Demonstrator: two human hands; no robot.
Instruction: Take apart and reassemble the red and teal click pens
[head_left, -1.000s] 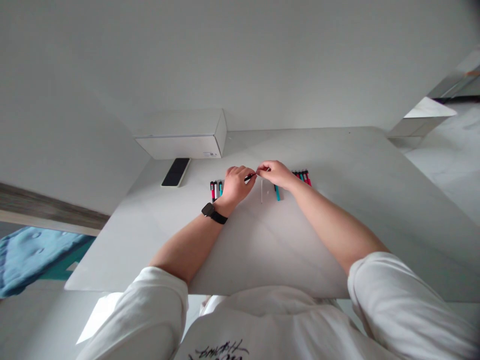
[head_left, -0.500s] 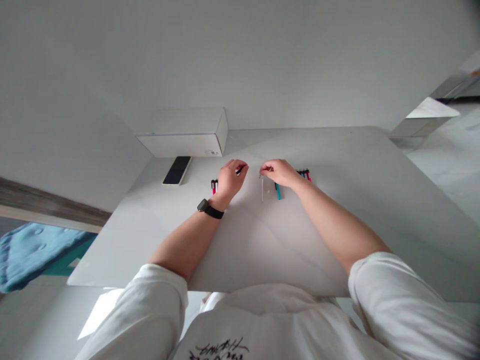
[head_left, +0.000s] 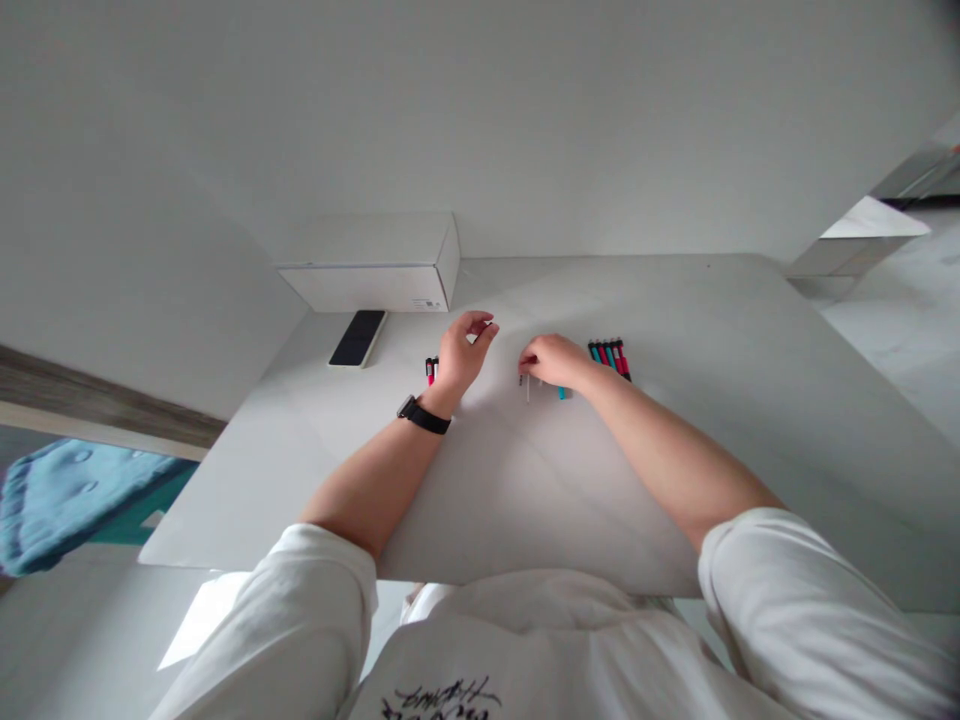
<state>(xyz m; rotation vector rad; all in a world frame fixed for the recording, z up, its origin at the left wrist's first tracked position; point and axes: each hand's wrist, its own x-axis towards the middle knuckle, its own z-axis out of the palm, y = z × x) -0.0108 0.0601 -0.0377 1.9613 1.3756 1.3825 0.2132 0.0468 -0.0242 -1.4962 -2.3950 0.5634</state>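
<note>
My left hand is raised a little above the table with thumb and fingers curled together around a small dark piece, possibly a pen part. Beneath its wrist side, pens with black tops stick out, mostly covered. My right hand is low over the table, fingertips pinched; a tiny dark bit shows just under them, too small to name. A thin white stick like a pen refill lies by those fingertips. Partly hidden under the same hand is a teal pen barrel.
Several teal and red pens with black tops lie in a row right of my right hand. A phone rests at the left, before a white box against the wall. The white table reaches to my body.
My right hand has come down and toward me, nearer the tabletop, uncovering more of the pen row. My left hand has risen slightly, its fingers a little looser around the dark piece.
</note>
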